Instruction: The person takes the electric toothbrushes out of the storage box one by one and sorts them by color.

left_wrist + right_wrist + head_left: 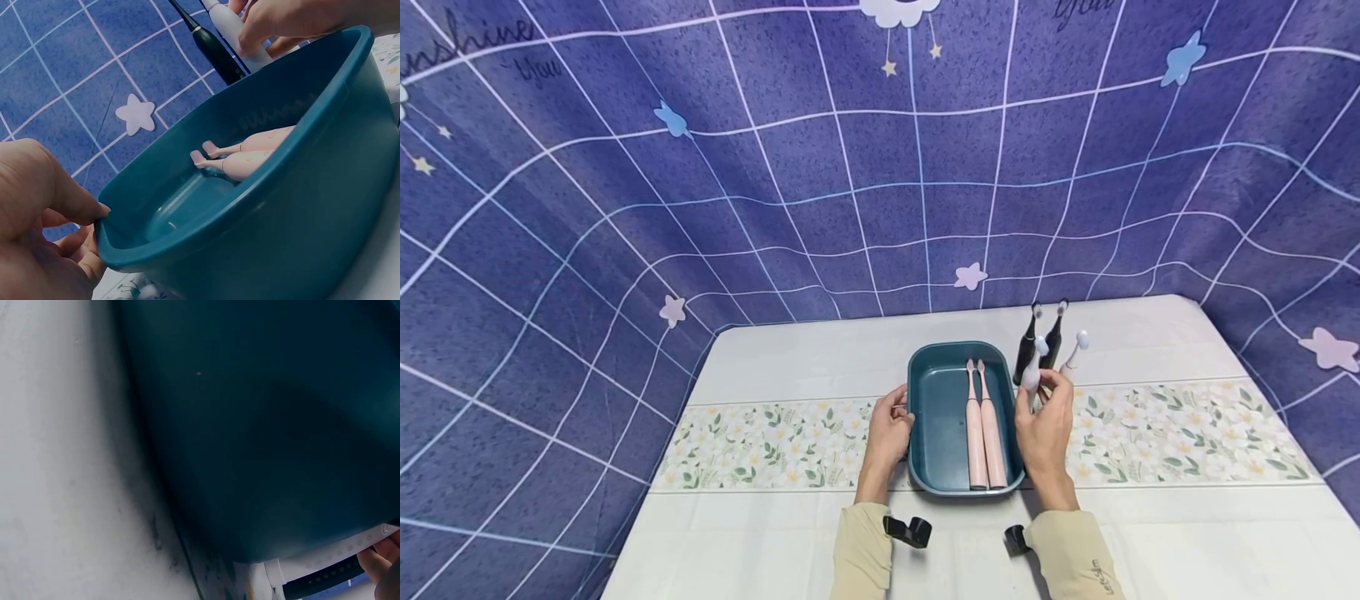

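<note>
white toothbrush [1033, 367]: upright, just right of the tub, pinched in my right hand [1045, 429]
teal tub [925, 433]: on the tabletop [790, 533]; my left hand [887, 429] grips its left rim
inside tub: two pink toothbrushes [981, 433], flat
black toothbrushes [1037, 342]: upright behind my right hand
writing: sleeve print, unreadable

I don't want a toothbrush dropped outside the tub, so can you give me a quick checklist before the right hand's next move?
1. Left hand steadies the teal plastic tub by its rim: ok.
2. Right hand grips the white electric toothbrush: ok.
3. Free floor left in the tub beside the two pink toothbrushes: ok.
4. Two black toothbrushes clear of the right hand: cannot tell.
5. Tub flat on the floral tablecloth: cannot tell.
</note>
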Tool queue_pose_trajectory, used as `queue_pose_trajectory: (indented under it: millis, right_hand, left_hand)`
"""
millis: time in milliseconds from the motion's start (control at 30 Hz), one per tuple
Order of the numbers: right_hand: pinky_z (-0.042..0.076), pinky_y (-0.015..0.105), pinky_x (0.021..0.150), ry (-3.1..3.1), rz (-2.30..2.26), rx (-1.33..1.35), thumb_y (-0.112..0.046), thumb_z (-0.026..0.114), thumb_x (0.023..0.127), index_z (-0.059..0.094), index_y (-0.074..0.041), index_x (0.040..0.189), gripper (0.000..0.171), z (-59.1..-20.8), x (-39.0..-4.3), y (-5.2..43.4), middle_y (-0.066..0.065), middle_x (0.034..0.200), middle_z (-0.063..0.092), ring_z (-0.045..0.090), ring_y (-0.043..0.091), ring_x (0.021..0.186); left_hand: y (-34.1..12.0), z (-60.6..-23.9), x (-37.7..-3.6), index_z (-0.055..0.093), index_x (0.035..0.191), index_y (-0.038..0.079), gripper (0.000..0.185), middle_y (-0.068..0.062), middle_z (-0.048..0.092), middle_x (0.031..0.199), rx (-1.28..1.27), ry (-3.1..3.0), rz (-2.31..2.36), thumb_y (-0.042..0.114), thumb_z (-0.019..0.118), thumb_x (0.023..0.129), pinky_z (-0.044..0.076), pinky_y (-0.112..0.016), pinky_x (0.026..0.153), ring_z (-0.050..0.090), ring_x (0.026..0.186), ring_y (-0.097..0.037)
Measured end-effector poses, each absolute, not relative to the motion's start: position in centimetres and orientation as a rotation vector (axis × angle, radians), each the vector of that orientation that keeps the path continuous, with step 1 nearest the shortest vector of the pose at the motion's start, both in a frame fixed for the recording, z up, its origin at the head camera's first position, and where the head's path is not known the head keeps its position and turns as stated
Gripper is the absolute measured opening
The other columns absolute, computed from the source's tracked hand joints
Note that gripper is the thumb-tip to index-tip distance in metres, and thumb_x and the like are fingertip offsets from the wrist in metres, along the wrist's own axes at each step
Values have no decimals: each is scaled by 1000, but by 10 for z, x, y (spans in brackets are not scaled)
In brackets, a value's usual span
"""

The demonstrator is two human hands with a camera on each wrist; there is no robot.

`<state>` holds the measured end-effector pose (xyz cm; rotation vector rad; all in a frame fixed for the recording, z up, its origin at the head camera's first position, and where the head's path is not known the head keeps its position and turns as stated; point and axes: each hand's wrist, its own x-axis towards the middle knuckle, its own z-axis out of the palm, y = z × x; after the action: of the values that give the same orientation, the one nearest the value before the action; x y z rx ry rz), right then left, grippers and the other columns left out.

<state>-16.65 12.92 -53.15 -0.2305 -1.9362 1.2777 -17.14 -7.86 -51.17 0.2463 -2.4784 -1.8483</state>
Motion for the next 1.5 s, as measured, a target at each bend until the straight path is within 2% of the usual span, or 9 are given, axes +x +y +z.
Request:
queue_pose_trajectory:
  millis: [200, 500, 700, 1067, 1167, 1333, 1500]
  right_hand:
    - [47, 35, 94, -1923, 1281, -197, 11, 63, 78, 49, 10, 117, 42, -534, -165, 130, 24, 112, 52, 56, 35, 106]
    - [43, 15, 96, -1919, 1298, -213, 7, 66, 78, 51, 8, 117, 42, -528, -143, 134, 21, 111, 54, 55, 28, 106]
    - [44, 15, 95, -1898, 1291, -179, 11, 65, 77, 52, 9, 116, 41, -516, -129, 134, 23, 110, 55, 55, 23, 105]
    - [42, 13, 95, -1983, 1312, -6, 11, 68, 75, 51, 9, 119, 47, -498, -119, 106, 21, 111, 55, 55, 29, 105]
    - [45, 17, 92, -2052, 1313, 20, 9, 70, 76, 50, 6, 122, 50, -496, -119, 98, 20, 113, 55, 56, 29, 105]
    - [47, 36, 90, -2205, 1354, 35, 5, 72, 76, 49, 5, 124, 54, -493, -120, 91, 21, 113, 54, 57, 31, 105]
    - [46, 42, 93, -2399, 1407, -37, 1, 70, 75, 48, 6, 126, 55, -492, -124, 88, 20, 115, 53, 55, 32, 105]
  left_hand:
    - [-79, -513, -172, 55, 132, 1, 49, -14, 53, 115, 229, -2478, -1840, -9, 52, 84, 42, -23, 77, 51, 90, -17]
    - [-80, -513, -173, 55, 131, 0, 49, -15, 53, 115, 228, -2474, -1842, -9, 52, 83, 41, -21, 76, 51, 92, -19]
    - [-80, -512, -173, 55, 131, -1, 49, -16, 53, 115, 226, -2461, -1845, -9, 53, 82, 40, -19, 74, 51, 90, -19]
    - [-80, -512, -171, 54, 133, 2, 51, -19, 54, 116, 211, -2479, -1837, -8, 52, 84, 40, -26, 78, 48, 87, -16]
    - [-81, -512, -171, 54, 133, 1, 51, -19, 53, 116, 203, -2476, -1835, -8, 52, 83, 40, -26, 77, 48, 87, -16]
    - [-81, -512, -171, 55, 133, 2, 51, -18, 54, 115, 213, -2482, -1824, -8, 52, 83, 40, -26, 78, 49, 88, -16]
    - [-81, -513, -171, 54, 133, 2, 51, -18, 54, 116, 203, -2478, -1830, -8, 52, 83, 41, -27, 79, 50, 90, -19]
